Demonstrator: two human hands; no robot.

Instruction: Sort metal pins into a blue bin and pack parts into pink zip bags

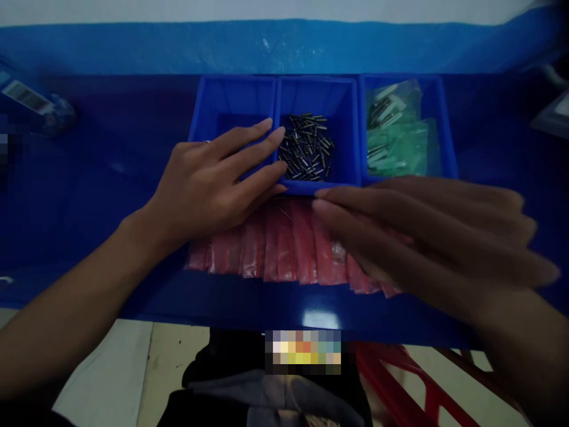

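Three blue bins stand side by side. My left hand [213,184], fingers apart and holding nothing, reaches over the front of the left bin [237,95] to the edge of the middle bin [320,188]. Many small dark metal pins [306,148] lie in that middle bin. Thumb and forefinger of my right hand [427,237] are pinched together at its front rim; whatever they hold, if anything, is too small to make out. Below the hands lies a row of pink plastic bags [284,255], partly covered by them. Clear and green bags [400,142] fill the right bin [447,136].
The bins and bags rest on a dark blue table [178,296]. At the far left is a blue package with a white label [26,96]. A pale object [555,115] sits at the right edge. A red stool [400,379] stands below the table.
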